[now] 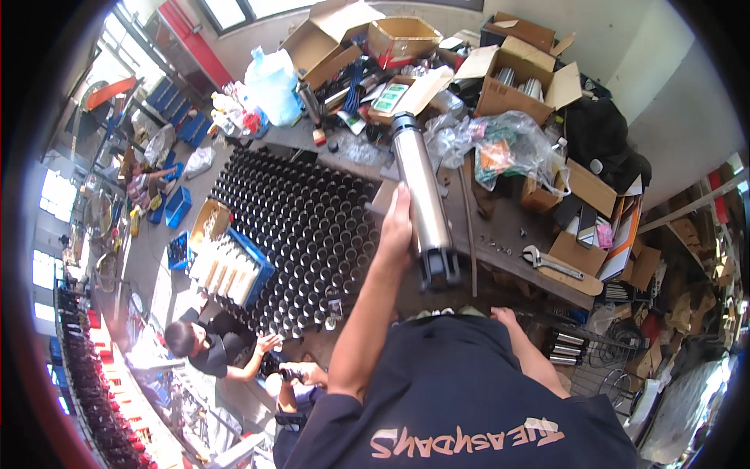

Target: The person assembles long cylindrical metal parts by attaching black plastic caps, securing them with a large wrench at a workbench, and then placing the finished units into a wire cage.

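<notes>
While the long silver metal cylinder with black end caps (423, 199) is held out over the cluttered dark counter (500, 227), it is clamped near its lower half by the left hand (397, 227), whose fingers are wrapped around the tube. The cylinder is tilted, its far cap pointing toward the open cardboard boxes (512, 82) at the back of the counter and its near black fitting hanging just beside the counter's front edge. The right hand (504, 315) is seen low at the counter's edge, close to the dark blue shirt; whether its fingers are apart or together cannot be told. A large block of upright black tubes (301, 227) is stood to the left of the cylinder. An adjustable silver wrench (551, 262) is laid on cardboard to the right, well apart from both hands. A crumpled clear plastic bag (508, 141) is lying behind the cylinder. Another person in a black top (207, 344) is crouched on the floor at lower left.
</notes>
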### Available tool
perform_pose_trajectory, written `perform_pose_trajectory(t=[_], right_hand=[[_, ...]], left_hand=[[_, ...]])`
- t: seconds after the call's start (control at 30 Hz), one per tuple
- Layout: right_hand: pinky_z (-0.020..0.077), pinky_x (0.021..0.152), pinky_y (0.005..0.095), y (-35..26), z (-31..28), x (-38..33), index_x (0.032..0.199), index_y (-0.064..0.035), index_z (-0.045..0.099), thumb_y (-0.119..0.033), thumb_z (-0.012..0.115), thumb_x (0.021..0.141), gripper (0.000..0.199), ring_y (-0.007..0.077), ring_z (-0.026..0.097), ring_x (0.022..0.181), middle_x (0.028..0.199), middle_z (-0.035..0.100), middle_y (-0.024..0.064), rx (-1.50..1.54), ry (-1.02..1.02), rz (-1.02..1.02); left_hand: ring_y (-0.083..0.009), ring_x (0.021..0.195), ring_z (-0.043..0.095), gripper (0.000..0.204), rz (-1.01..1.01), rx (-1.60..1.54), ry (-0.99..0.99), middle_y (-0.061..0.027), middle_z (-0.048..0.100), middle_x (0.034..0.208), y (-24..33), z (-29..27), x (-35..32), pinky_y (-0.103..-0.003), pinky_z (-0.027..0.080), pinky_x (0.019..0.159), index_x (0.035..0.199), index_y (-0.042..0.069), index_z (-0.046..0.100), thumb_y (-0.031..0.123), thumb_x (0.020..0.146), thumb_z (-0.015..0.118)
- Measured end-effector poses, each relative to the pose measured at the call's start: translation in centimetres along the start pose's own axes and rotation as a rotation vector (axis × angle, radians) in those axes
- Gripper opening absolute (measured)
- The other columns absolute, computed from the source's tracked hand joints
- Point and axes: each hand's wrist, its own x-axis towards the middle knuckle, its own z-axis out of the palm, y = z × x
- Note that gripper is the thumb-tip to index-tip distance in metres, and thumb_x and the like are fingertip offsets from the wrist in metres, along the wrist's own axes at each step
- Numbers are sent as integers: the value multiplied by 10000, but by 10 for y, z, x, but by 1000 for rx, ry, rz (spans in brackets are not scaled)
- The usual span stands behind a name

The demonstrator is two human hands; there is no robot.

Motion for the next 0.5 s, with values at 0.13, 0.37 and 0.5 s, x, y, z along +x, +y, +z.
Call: perform_pose_trajectory(t=[0.13, 0.37, 0.5], right_hand=[[554, 706, 362, -7, -1, -29, 1079, 37, 707, -330, 719, 917, 401, 227, 695, 778, 913, 738, 139, -54, 73, 43], [551, 759, 344, -16, -12, -75, 1148, 29, 692, -379, 685, 952, 453, 209, 687, 812, 952, 744, 137, -59, 73, 102], [543, 701, 297, -34, 6, -97, 1139, 9, 684, -376, 667, 983, 416, 148, 668, 782, 942, 742, 105, -60, 63, -43]], left_hand=[[-273, 773, 703, 599, 112, 84, -93, -144, 632, 965, -2, 10, -19, -411, 615, 676, 1447, 103, 334, 570, 1072, 310], [-159, 879, 642, 620, 329, 368, -45, -90, 610, 1091, -1, 9, -11, -309, 578, 731, 1520, 56, 287, 471, 1082, 432], [-131, 1116, 554, 633, 247, 282, -134, -92, 551, 1307, 4, 19, -13, -300, 472, 973, 1542, 40, 253, 355, 1074, 539]])
